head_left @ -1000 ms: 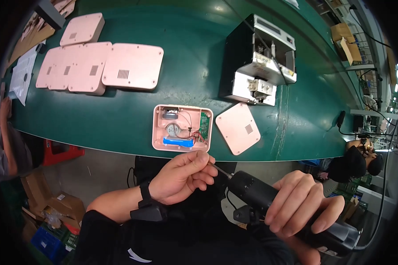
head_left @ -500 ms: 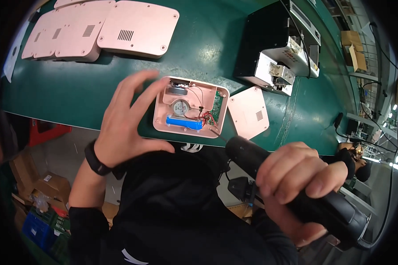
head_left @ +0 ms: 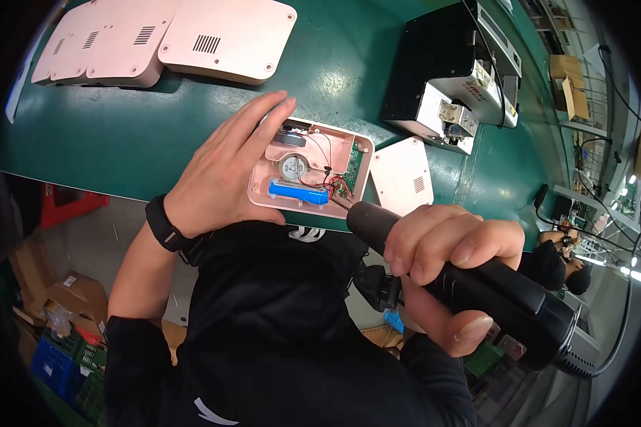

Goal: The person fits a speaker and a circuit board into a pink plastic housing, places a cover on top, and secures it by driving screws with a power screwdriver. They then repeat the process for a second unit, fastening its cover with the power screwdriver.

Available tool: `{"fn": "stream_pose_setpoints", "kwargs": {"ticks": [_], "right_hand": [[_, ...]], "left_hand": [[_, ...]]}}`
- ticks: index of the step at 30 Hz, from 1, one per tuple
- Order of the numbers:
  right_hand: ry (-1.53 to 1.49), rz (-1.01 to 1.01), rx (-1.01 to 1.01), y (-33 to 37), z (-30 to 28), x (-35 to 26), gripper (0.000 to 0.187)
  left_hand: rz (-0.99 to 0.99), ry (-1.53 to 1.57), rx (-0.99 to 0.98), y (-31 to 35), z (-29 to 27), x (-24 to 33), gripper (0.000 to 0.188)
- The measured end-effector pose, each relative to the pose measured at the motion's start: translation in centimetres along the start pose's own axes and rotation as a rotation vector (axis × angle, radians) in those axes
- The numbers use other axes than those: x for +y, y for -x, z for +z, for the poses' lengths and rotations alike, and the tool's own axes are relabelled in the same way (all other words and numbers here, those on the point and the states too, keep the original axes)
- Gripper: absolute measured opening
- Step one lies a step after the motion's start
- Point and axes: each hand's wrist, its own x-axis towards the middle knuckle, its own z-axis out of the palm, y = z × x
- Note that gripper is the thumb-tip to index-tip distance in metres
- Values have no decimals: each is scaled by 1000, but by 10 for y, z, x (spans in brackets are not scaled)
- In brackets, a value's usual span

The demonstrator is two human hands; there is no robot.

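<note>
A shallow pink plastic housing (head_left: pixel 367 171) lies open-side up near the bench's front edge. Inside are a blue cylindrical battery (head_left: pixel 299 192), a round grey part (head_left: pixel 293 167), red and black wires and a green circuit board (head_left: pixel 355 158). My left hand (head_left: pixel 224 167) grips its left side, fingers over the far left corner and thumb at the near edge. My right hand (head_left: pixel 445 260) is wrapped round a black electric screwdriver (head_left: pixel 513 302). Its bit points into the housing's near right corner; contact with a screw cannot be made out. A loose pink cover plate (head_left: pixel 401 174) rests just right of the housing.
Several pink units with slotted vents (head_left: pixel 228 35) stand in a row at the far left of the green bench (head_left: pixel 121 142). A black machine with a silver front (head_left: pixel 424 78) stands far right. Crates (head_left: pixel 57 366) and cartons sit below left. Another person (head_left: pixel 559 267) is at the right.
My left hand has come to the right and closed on the housing's side. The screwdriver has moved left and its bit now reaches farther into the housing's near right corner.
</note>
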Motion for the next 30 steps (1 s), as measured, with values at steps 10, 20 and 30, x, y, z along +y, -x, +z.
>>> {"fn": "stream_pose_setpoints", "kwargs": {"ticks": [10, 20, 30], "right_hand": [[9, 122, 89, 1, 12, -4, 60], [31, 247, 109, -18, 14, 7, 49], [29, 89, 48, -16, 6, 21, 33]], "left_hand": [[-7, -7, 43, 2, 7, 2, 122], [44, -68, 55, -5, 7, 2, 107], [5, -21, -2, -12, 4, 5, 109]]}}
